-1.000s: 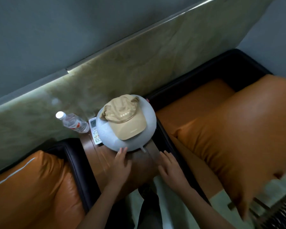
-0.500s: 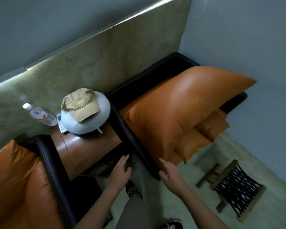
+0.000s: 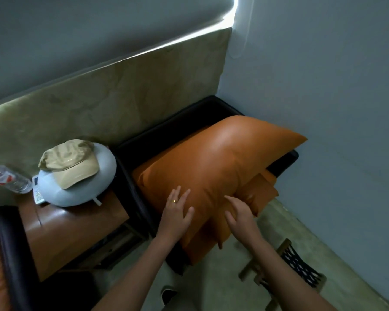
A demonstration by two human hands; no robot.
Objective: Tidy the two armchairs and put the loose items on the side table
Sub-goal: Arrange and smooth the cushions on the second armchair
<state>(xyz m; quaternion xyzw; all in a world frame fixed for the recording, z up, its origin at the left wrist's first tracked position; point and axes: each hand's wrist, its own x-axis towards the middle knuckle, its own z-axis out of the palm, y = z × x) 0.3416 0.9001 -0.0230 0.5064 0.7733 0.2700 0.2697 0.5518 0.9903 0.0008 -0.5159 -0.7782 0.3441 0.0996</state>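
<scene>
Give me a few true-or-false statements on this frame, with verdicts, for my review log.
1. The beige cap lies on the grey round cushion. True.
2. The left hand rests on the orange cushion with fingers spread. True.
3. The water bottle lies on the orange cushion. False: it is left of the grey round cushion, by the wall.
4. The right hand holds the beige cap. False: it holds nothing, fingers loosely curled by the orange cushion's front edge.

Orange cushion (image 3: pixel 222 167) is slumping across the black armchair (image 3: pixel 166 127). Tan cap (image 3: pixel 72 163) is sitting on pillow (image 3: pixel 76 195) atop side table (image 3: pixel 65 232).
</scene>
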